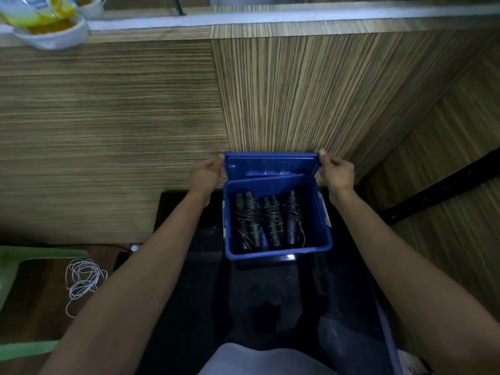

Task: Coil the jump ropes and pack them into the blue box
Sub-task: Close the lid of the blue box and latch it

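white cord [82, 280] loose on floor, far left | left hand [207, 173] pinches lid [270, 165] left edge | blue box [278, 251] on dark stand, coiled jump ropes [270, 220] side by side inside | right hand [336, 171] pinches lid right edge | advice: lower lid level, both sides together, then press clips.

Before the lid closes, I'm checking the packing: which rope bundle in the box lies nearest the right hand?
The rightmost bundle in the blue box, lying alone against the wall below the right hand; the others sit further left.
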